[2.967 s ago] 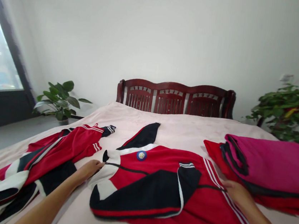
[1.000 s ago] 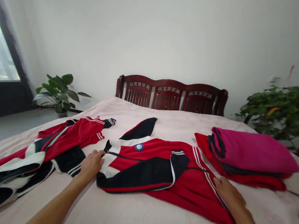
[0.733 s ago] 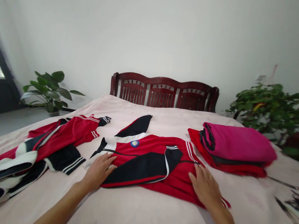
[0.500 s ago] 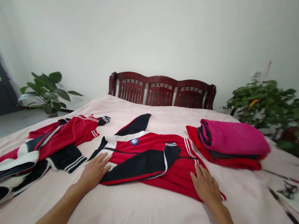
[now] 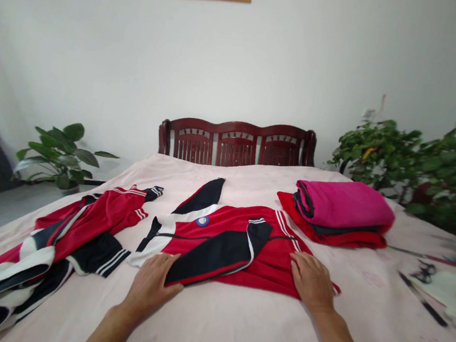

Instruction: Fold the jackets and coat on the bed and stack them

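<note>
A red, black and white track jacket [image 5: 226, 239] lies partly folded on the pale pink bed [image 5: 210, 323], one black sleeve laid across its front. My left hand [image 5: 153, 286] rests flat on the jacket's near left edge, fingers stretched out. My right hand [image 5: 312, 282] lies flat on its near right corner, fingers spread. Neither hand grips the cloth.
Crumpled red, black and white garments [image 5: 55, 244] lie to the left. A folded pile topped by magenta cloth [image 5: 341, 208] sits to the right. Scissors [image 5: 422, 270] and papers lie at the far right. A wooden headboard [image 5: 235, 141] and potted plants [image 5: 63, 152] stand behind.
The jacket's lower part has been folded under, making it shorter. Both hands slid from its far sides to its near edge. The view has shifted to the right.
</note>
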Demonstrator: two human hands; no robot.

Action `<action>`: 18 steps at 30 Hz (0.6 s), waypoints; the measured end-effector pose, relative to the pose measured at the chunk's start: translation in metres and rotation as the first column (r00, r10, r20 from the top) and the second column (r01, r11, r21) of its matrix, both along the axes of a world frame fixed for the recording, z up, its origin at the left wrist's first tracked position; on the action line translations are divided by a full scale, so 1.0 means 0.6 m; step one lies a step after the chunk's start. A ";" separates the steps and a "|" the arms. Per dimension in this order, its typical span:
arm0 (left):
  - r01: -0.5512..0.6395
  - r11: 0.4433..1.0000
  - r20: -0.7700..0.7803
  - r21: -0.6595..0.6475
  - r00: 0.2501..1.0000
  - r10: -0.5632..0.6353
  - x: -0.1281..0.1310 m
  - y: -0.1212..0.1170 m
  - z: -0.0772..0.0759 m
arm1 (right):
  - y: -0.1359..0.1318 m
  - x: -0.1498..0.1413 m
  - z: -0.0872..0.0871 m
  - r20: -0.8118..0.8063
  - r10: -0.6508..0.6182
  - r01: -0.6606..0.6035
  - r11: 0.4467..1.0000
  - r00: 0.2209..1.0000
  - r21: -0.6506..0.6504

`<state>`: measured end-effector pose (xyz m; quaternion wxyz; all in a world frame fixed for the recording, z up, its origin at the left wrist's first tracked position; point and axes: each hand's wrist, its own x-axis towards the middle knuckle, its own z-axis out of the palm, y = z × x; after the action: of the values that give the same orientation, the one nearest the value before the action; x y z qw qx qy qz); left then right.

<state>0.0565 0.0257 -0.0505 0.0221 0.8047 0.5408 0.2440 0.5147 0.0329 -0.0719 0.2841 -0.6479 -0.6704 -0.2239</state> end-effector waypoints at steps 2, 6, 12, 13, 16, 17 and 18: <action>-0.030 0.999 0.007 -0.034 1.000 0.031 0.012 -0.001 -0.003 | -0.008 -0.013 0.005 -0.008 0.084 -0.084 0.996 0.996 0.017; 0.053 0.997 0.242 -0.063 0.970 -0.037 0.006 0.006 -0.006 | -0.023 -0.052 0.021 -0.057 0.248 -0.250 0.968 0.967 -0.036; 0.276 0.933 0.416 -0.232 0.895 -0.161 -0.025 0.004 0.012 | -0.025 -0.094 0.018 -0.152 0.407 -0.421 0.904 0.901 -0.074; 0.288 0.917 0.382 -0.276 0.908 -0.170 -0.026 0.002 0.015 | -0.023 -0.097 0.013 -0.176 0.394 -0.410 0.910 0.902 -0.063; 0.256 0.896 0.297 -0.363 0.943 -0.149 -0.021 -0.007 0.022 | -0.014 -0.106 0.003 -0.225 0.362 -0.381 0.924 0.904 -0.042; 0.239 0.897 0.273 -0.372 0.952 -0.140 -0.017 -0.010 0.023 | -0.010 -0.110 0.003 -0.226 0.368 -0.388 0.921 0.902 -0.047; 0.222 0.902 0.247 -0.370 0.960 -0.135 -0.013 -0.013 0.023 | -0.005 -0.116 0.005 -0.216 0.379 -0.399 0.915 0.900 -0.056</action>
<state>0.0489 0.0181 -0.0365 0.2641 0.7988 0.4969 0.2127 0.4453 0.0300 -0.0691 0.3566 -0.5333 -0.7645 -0.0625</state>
